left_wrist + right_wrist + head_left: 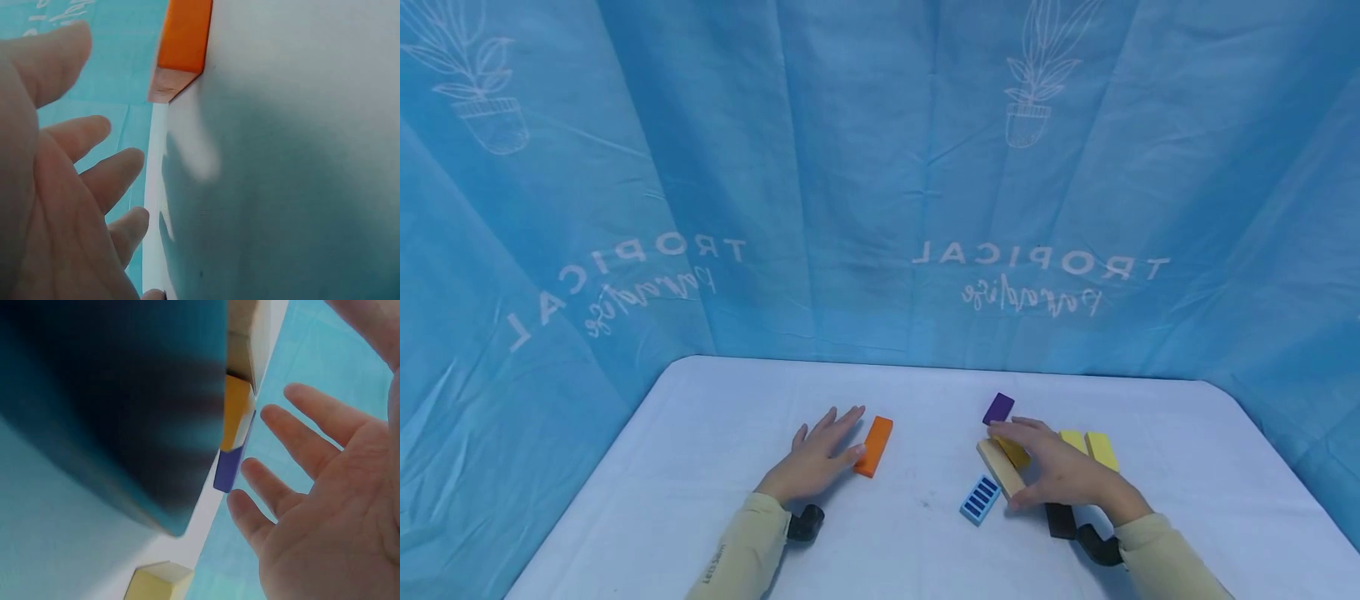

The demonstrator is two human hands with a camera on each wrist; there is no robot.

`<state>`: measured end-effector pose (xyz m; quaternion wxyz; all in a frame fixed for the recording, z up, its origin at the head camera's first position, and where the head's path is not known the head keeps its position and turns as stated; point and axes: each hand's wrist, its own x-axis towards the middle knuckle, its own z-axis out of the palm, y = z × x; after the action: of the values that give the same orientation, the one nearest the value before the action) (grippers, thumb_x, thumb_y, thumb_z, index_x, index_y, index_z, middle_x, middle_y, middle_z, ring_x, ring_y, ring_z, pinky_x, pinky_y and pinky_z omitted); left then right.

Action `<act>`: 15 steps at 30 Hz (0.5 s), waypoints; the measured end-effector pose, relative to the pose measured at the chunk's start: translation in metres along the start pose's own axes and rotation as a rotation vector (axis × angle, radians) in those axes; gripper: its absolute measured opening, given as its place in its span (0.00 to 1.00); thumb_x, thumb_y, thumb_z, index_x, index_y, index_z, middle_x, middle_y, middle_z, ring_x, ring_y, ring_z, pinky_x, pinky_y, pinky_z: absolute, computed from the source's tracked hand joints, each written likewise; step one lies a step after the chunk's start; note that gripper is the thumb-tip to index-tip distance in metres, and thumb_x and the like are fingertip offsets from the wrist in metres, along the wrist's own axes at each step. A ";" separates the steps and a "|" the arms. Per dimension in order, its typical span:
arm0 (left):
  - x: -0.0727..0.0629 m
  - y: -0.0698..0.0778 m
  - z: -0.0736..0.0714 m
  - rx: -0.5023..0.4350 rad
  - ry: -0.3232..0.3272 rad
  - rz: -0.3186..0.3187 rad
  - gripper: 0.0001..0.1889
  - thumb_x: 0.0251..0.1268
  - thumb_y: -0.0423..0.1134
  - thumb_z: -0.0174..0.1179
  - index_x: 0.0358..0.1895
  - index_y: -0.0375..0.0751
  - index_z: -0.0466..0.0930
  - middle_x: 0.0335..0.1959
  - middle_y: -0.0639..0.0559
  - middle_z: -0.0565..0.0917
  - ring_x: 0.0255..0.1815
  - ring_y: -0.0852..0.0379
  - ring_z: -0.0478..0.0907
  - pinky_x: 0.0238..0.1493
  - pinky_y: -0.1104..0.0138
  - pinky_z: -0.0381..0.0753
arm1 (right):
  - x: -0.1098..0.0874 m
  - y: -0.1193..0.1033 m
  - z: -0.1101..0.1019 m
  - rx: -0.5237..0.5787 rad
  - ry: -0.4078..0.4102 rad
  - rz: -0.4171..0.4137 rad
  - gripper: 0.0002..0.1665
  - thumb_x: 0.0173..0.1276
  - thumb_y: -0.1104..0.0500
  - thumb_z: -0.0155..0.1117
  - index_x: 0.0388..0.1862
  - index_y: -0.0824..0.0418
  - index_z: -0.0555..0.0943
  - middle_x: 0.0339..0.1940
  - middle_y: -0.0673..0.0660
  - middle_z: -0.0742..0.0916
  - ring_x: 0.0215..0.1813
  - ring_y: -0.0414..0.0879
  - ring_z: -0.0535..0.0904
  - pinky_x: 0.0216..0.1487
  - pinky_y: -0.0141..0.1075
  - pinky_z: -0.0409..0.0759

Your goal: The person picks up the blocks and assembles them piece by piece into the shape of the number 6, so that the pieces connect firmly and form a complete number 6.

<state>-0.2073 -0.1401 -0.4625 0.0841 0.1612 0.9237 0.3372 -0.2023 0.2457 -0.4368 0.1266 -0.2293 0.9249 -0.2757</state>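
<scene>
Left hand [811, 467], fingers spread, beside orange block [874, 447]. Right hand [1060, 467], fingers wide, by wooden block [1000, 469]; purple block [998, 408], blue block [981, 500], black block [1062, 522], yellow pair [1102, 451] crowd round.

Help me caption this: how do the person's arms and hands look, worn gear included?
The left hand and right hand wear no gloves. The beige fabric left sleeve carries dark lettering; none shows on the beige fabric right sleeve. A rounded black device sits at the left wrist, a curved black device at the right.
</scene>
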 end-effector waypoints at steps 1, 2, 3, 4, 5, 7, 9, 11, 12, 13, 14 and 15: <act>0.000 0.000 0.001 0.008 -0.003 -0.001 0.34 0.76 0.57 0.52 0.80 0.53 0.57 0.80 0.51 0.60 0.82 0.42 0.43 0.75 0.36 0.32 | 0.000 0.000 0.000 0.001 -0.009 -0.010 0.61 0.46 0.42 0.85 0.77 0.56 0.67 0.76 0.57 0.71 0.78 0.66 0.55 0.70 0.67 0.60; 0.000 0.001 0.001 0.016 -0.004 0.000 0.34 0.76 0.57 0.52 0.80 0.53 0.58 0.79 0.51 0.60 0.82 0.43 0.43 0.75 0.36 0.32 | 0.001 0.000 0.001 -0.003 -0.017 -0.023 0.61 0.46 0.42 0.85 0.77 0.57 0.67 0.76 0.57 0.71 0.78 0.66 0.55 0.70 0.67 0.60; 0.000 0.001 0.001 0.024 -0.005 0.002 0.34 0.76 0.57 0.53 0.80 0.53 0.59 0.79 0.52 0.60 0.82 0.43 0.43 0.75 0.36 0.32 | 0.001 0.001 0.001 -0.003 -0.024 -0.031 0.61 0.46 0.42 0.85 0.77 0.57 0.67 0.76 0.57 0.71 0.78 0.67 0.54 0.70 0.67 0.60; 0.000 0.001 0.002 0.030 -0.007 0.004 0.34 0.76 0.56 0.54 0.79 0.53 0.59 0.79 0.52 0.61 0.82 0.43 0.43 0.75 0.36 0.31 | 0.001 0.001 0.001 -0.006 -0.030 -0.037 0.61 0.46 0.42 0.85 0.77 0.57 0.67 0.76 0.58 0.70 0.78 0.67 0.54 0.70 0.68 0.60; 0.000 0.002 0.002 0.031 -0.010 0.007 0.34 0.75 0.56 0.54 0.79 0.53 0.59 0.79 0.52 0.61 0.82 0.43 0.43 0.75 0.36 0.31 | 0.002 0.001 0.001 -0.006 -0.034 -0.038 0.61 0.46 0.42 0.85 0.77 0.58 0.67 0.76 0.58 0.70 0.78 0.67 0.53 0.70 0.68 0.60; -0.001 0.002 0.002 0.034 -0.017 0.016 0.34 0.75 0.55 0.56 0.79 0.52 0.60 0.79 0.52 0.61 0.82 0.42 0.43 0.74 0.36 0.30 | 0.002 0.000 0.000 -0.005 -0.042 -0.031 0.61 0.45 0.42 0.85 0.77 0.57 0.67 0.76 0.58 0.70 0.78 0.67 0.53 0.69 0.68 0.60; -0.001 0.002 0.003 0.041 -0.026 0.026 0.34 0.74 0.55 0.56 0.79 0.52 0.61 0.79 0.51 0.61 0.82 0.41 0.43 0.74 0.36 0.30 | 0.002 0.001 0.001 -0.011 -0.049 -0.019 0.61 0.45 0.42 0.85 0.77 0.57 0.67 0.76 0.57 0.70 0.78 0.67 0.53 0.69 0.69 0.60; -0.002 0.002 0.003 0.045 -0.031 0.038 0.33 0.74 0.54 0.57 0.78 0.50 0.62 0.79 0.50 0.62 0.82 0.39 0.43 0.74 0.35 0.30 | 0.003 0.001 0.001 -0.024 -0.051 -0.007 0.61 0.45 0.42 0.85 0.76 0.56 0.68 0.76 0.57 0.70 0.78 0.67 0.53 0.69 0.68 0.60; -0.002 0.001 0.004 0.049 -0.033 0.042 0.33 0.74 0.54 0.57 0.78 0.50 0.62 0.79 0.50 0.62 0.82 0.39 0.43 0.74 0.35 0.30 | 0.004 0.001 0.001 -0.035 -0.053 -0.003 0.61 0.45 0.42 0.85 0.76 0.55 0.68 0.76 0.57 0.70 0.78 0.67 0.53 0.69 0.68 0.60; -0.003 0.001 0.004 0.053 -0.035 0.045 0.33 0.75 0.54 0.56 0.78 0.50 0.63 0.79 0.49 0.62 0.82 0.38 0.43 0.74 0.35 0.30 | 0.004 0.002 0.001 -0.045 -0.054 0.002 0.61 0.45 0.43 0.85 0.77 0.55 0.68 0.77 0.56 0.70 0.78 0.66 0.53 0.70 0.68 0.60; -0.003 0.001 0.004 0.054 -0.036 0.049 0.32 0.75 0.53 0.56 0.78 0.49 0.63 0.79 0.49 0.62 0.81 0.38 0.43 0.73 0.34 0.30 | 0.005 0.002 0.002 -0.055 -0.056 0.007 0.61 0.45 0.43 0.86 0.77 0.55 0.68 0.77 0.56 0.70 0.79 0.66 0.53 0.70 0.67 0.60; -0.003 0.002 0.004 0.054 -0.036 0.052 0.32 0.75 0.53 0.57 0.77 0.49 0.64 0.79 0.48 0.62 0.81 0.38 0.43 0.73 0.34 0.30 | 0.006 0.002 0.002 -0.064 -0.057 0.012 0.61 0.45 0.43 0.86 0.77 0.54 0.68 0.77 0.55 0.70 0.79 0.65 0.53 0.70 0.67 0.60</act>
<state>-0.2028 -0.1376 -0.4646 0.0876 0.1932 0.9263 0.3114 -0.2078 0.2436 -0.4403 0.1471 -0.2353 0.9306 -0.2386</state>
